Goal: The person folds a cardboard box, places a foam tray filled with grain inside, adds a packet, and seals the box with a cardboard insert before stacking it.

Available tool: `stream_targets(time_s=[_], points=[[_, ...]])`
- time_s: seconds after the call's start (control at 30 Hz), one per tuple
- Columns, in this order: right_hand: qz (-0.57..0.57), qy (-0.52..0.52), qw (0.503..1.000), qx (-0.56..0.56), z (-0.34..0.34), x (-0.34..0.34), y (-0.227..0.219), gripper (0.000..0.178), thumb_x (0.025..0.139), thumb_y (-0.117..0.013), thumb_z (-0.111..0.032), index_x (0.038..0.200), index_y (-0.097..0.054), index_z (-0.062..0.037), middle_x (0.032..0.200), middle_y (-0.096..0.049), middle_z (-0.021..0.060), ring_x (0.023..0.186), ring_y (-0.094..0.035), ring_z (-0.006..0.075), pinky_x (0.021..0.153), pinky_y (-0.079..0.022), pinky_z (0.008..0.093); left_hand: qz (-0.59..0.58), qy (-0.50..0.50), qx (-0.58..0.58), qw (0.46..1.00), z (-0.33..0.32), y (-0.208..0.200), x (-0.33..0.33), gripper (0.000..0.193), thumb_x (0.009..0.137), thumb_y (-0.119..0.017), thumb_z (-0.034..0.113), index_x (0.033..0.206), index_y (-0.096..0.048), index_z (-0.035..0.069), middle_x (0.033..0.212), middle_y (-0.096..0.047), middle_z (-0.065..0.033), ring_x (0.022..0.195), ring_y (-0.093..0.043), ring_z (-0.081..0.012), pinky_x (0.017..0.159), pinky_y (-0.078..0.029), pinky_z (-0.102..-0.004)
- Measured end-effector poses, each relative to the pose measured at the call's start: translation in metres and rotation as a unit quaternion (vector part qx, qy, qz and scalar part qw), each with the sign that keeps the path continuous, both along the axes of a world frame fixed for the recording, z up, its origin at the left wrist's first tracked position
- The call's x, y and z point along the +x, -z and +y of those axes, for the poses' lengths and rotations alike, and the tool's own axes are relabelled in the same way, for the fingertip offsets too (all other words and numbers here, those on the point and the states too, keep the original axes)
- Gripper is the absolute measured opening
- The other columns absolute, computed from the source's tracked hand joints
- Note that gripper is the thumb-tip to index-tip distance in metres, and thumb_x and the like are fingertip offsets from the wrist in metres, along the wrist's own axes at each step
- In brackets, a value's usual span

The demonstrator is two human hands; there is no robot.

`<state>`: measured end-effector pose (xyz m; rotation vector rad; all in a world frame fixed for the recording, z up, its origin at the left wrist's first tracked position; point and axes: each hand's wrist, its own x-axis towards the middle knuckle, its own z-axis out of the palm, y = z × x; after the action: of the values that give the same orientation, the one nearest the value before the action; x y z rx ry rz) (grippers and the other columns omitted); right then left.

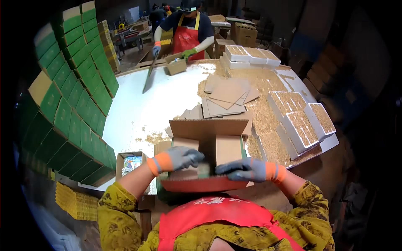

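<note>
In front of me stands an open cardboard box (226,126), its far flap raised and its near side reddish. Pale cardboard panels (228,150) line the inside, with a dark gap between them. My left hand (182,159), in a grey glove with an orange cuff, reaches over the box's left part, fingers bent and apart, nothing visible in them. My right hand (243,169), gloved alike, lies over the near right edge with fingers stretched inward. A small blurred piece (204,170) inside the box sits between my hands; its kind is unclear.
Stacked green boxes (79,121) rise on the left. A small carton (120,165) with printed packets stands nearby. Cardboard sheets (226,100) lie beyond my box. White trays (299,127) of tan grains stand right, among spilled grains. Across the table (138,100), a person (188,33) handles a small carton (176,67).
</note>
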<state>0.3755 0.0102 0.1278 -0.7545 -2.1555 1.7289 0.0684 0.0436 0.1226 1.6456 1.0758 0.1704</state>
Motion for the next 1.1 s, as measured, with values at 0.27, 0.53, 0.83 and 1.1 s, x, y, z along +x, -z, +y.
stream_targets(time_s=[0.27,0.53,0.83,1.1], points=[[-0.150,0.252,0.686,0.665,0.053,-0.041,-0.028,0.060,0.083,-0.070,-0.033,0.134,-0.050,-0.0079,0.133,-0.053,0.0196,0.125,-0.048,0.0369,0.109,-0.033,0.0479,0.027,-0.232,0.324,0.917,-0.040,0.037,0.022,0.062,0.092,-0.063,0.034,0.134,-0.044,-0.007,0.119,-0.060,-0.0217,0.115,-0.058,-0.0290,0.101,-0.044,-0.0380],[-0.056,0.041,0.950,0.306,0.026,0.000,-0.003,0.028,0.092,-0.061,-0.023,0.112,-0.069,-0.0052,0.108,-0.068,0.0135,0.107,-0.061,0.0316,0.097,-0.046,0.0360,0.117,-0.402,0.212,0.883,-0.026,0.085,-0.018,0.067,0.093,-0.055,0.043,0.142,-0.040,0.000,0.112,-0.065,-0.0241,0.105,-0.061,-0.0416,0.089,-0.048,-0.0466],[0.178,0.333,0.877,-0.298,0.074,0.070,0.060,0.067,0.094,-0.059,-0.045,0.145,-0.042,-0.0049,0.136,-0.054,0.0120,0.120,-0.055,0.0217,0.095,-0.049,0.0329,-0.024,-0.344,0.610,0.713,-0.056,0.005,0.018,0.041,0.095,-0.054,0.041,0.098,-0.067,0.002,0.095,-0.068,-0.0181,0.090,-0.066,-0.0328,0.082,-0.051,-0.0415],[-0.043,0.063,0.931,0.358,0.003,0.016,0.064,0.029,0.079,-0.078,-0.028,0.097,-0.063,-0.0098,0.118,-0.057,0.0123,0.104,-0.057,0.0332,0.088,-0.048,0.0372,-0.445,-0.437,-0.098,0.775,0.024,0.125,-0.066,0.090,0.093,-0.030,0.073,0.145,-0.038,0.000,0.139,-0.049,-0.0128,0.124,-0.049,-0.0246,0.108,-0.036,-0.0368]])
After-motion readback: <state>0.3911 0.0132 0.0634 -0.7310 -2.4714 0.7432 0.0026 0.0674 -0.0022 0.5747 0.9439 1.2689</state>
